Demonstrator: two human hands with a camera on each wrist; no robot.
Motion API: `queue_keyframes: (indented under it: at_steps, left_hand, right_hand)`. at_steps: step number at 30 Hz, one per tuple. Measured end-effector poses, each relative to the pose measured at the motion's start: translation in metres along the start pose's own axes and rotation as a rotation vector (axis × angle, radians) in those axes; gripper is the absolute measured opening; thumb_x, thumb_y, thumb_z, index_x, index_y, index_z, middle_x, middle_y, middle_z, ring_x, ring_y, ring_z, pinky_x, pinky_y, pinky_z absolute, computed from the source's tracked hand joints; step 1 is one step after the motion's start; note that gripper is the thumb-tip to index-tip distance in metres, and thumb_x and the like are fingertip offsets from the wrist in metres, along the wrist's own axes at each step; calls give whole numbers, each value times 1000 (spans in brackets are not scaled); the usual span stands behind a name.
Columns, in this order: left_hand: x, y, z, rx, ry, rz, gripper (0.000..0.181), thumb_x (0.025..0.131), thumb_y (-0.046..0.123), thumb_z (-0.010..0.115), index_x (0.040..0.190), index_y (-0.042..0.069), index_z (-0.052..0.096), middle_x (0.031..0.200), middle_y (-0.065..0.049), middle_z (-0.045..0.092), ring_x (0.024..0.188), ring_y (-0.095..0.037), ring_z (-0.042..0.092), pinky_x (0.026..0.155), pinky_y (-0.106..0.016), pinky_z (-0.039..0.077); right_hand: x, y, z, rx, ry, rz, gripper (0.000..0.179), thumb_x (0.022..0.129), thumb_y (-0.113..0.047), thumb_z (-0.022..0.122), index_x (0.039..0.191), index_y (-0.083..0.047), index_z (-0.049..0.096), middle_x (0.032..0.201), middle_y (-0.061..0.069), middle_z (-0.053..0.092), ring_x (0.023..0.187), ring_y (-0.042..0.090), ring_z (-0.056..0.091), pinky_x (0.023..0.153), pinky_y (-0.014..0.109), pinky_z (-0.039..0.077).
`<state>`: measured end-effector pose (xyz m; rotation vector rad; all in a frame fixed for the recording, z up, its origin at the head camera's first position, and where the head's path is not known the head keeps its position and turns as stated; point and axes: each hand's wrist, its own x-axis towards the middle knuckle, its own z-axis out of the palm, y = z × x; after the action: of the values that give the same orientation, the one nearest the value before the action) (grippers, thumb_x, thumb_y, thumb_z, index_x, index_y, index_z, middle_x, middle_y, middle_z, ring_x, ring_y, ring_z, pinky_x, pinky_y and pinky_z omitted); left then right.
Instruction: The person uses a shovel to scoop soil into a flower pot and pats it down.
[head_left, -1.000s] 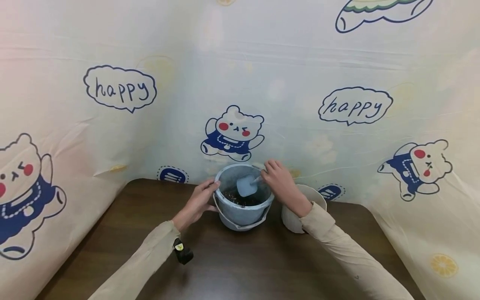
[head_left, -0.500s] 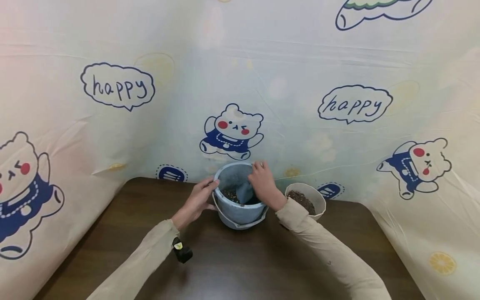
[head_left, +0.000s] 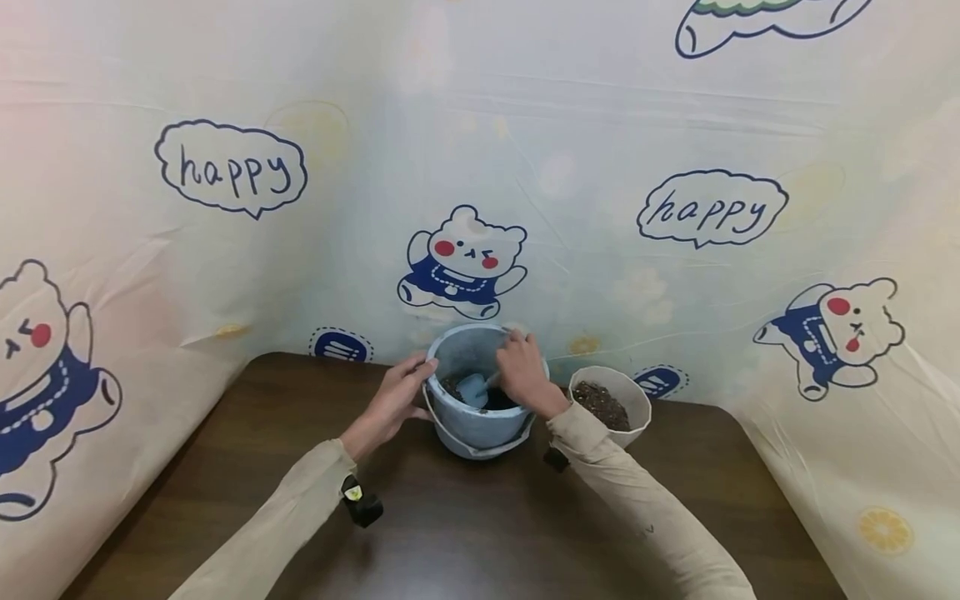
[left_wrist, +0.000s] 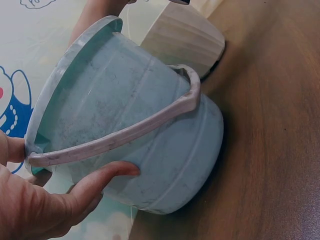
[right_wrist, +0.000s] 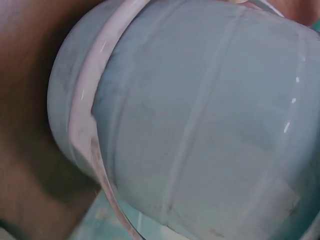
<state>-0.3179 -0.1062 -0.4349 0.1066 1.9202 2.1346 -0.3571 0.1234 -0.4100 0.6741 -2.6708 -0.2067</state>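
A light blue bucket (head_left: 480,429) with dark soil (head_left: 452,388) in it stands on the table, its handle (left_wrist: 115,141) hanging down the near side. At the bucket's left rim, my left hand (head_left: 390,404) grips it; the left wrist view shows a finger and thumb (left_wrist: 107,182) against the wall and rim. My right hand (head_left: 522,372) is over the right part of the opening and holds a small blue shovel (head_left: 473,390) by its handle. The shovel's blade lies at the soil inside. In the right wrist view the bucket wall (right_wrist: 200,115) fills most of the picture.
A white pot (head_left: 636,404) with brown soil (head_left: 600,406) stands right of the bucket, near my right sleeve. The dark wooden table (head_left: 465,533) reaches back to a printed cloth (head_left: 577,217) that hangs behind and along both sides.
My right hand has moved left and the shovel has gone down from above the soil into the bucket, its blade now further left. The white pot's soil has come into view. My left hand stays put.
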Motion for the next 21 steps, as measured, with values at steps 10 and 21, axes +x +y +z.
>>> queue_keyframes:
  at_steps: [10,21]
  left_hand:
    - [1,1,0,-13,-14,-7,55,112,30,50,160,6,39,162,-21,32,145,-38,36,91,-63,59]
    - [1,0,-1,0,-5,-9,56,112,30,49,161,7,36,165,-21,28,148,-39,34,93,-63,58]
  right_hand:
    - [-2,9,-2,114,-77,-31,40,77,-37,93,63,-11,66,80,9,66,90,31,58,81,47,44]
    - [-3,41,-12,372,-77,-272,21,81,-33,91,85,-13,84,81,1,74,83,23,62,78,37,48]
